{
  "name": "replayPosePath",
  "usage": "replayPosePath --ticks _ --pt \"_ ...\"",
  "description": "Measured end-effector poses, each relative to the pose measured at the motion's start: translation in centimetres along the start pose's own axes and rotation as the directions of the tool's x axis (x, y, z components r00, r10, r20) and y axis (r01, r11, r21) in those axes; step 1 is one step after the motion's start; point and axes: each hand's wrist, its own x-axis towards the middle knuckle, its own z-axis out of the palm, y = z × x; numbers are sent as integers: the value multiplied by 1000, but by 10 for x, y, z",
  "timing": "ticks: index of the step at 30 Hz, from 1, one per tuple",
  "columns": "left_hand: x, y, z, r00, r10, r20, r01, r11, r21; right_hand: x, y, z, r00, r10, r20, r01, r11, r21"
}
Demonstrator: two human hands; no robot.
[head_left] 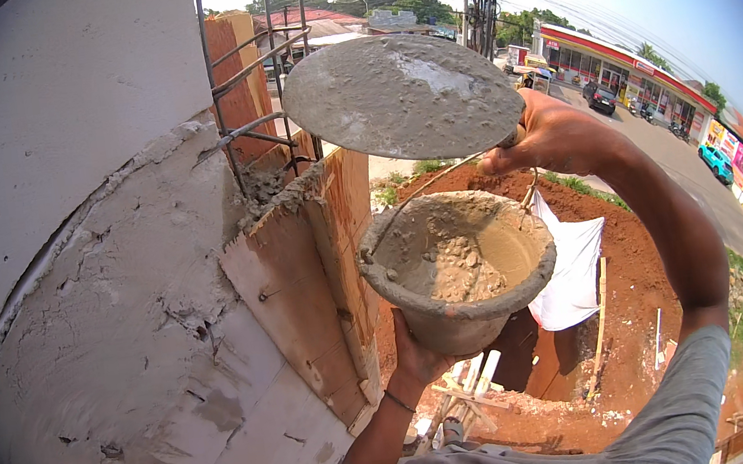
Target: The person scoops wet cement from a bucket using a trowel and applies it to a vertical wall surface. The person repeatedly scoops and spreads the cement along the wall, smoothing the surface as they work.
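My left hand (417, 350) is under a mortar-caked bucket (463, 323), holding it up by its lower left side. Wet grey mortar (461, 267) lies lumpy inside, with thinner, watery slurry at the right. Above the bucket, my right hand (551, 135) is closed at the right edge of a round, flat, mortar-coated disc (401, 101). The bucket's thin wire handle (422, 186) rises to the fingers of that hand; whether they grip it too is hard to make out. Left of the bucket, wooden formwork boards (292, 303) surround a column top with mortar at its opening.
Bare steel reinforcing bars (276, 66) stick up from the formwork. A rough plastered wall (123, 340) fills the left side. Far below lie red soil (628, 292), a dug pit, a white sheet (571, 253) and bamboo poles (468, 393). A road with cars (600, 97) runs beyond.
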Motion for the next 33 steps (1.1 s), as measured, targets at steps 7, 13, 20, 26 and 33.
replayPosePath --ticks 7,13,20,26,33 --pt "-36 -14 -167 949 -161 -271 188 979 78 -22 96 69 896 425 129 -440 888 135" --pt "-123 -50 -280 467 325 -822 818 193 541 -73 203 211 818 570 71 -498 642 583" --pt "-139 -127 -256 424 -134 -896 373 927 38 -126 298 349 591 798 116 -650 386 654" --pt "-96 -157 -231 413 123 -902 222 947 231 -138 318 374 548 822 154 -372 75 925" --pt "-66 -126 -215 543 259 -799 590 560 582 -117 330 366 504 817 282 -385 -80 919"
